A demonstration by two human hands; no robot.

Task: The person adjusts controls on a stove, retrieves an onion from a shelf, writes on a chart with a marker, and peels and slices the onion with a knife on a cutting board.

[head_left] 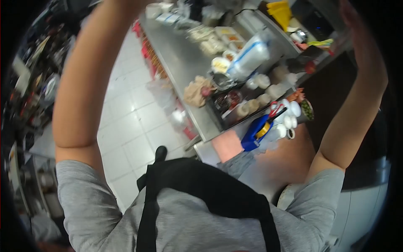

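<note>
Both my arms are raised toward the camera. My left forearm (86,75) runs up out of the top edge, so my left hand is not seen. My right hand (357,33) is at the upper right, dark and blurred; its fingers are cut off or smeared, and I cannot make out anything in it. Near it, on the counter side, are a yellow-green item (320,43) and a dark appliance (317,27). A black apron (197,180) hangs over my grey shirt.
A steel counter (172,54) holds a large plastic bag (252,54), a brown cloth (195,92) and several white-lidded containers. Closer stand a blue tape dispenser (254,133), red-handled scissors (276,110) and a pink sheet (227,145). Cluttered shelves (25,180) line the left; the tiled floor (130,126) shows between.
</note>
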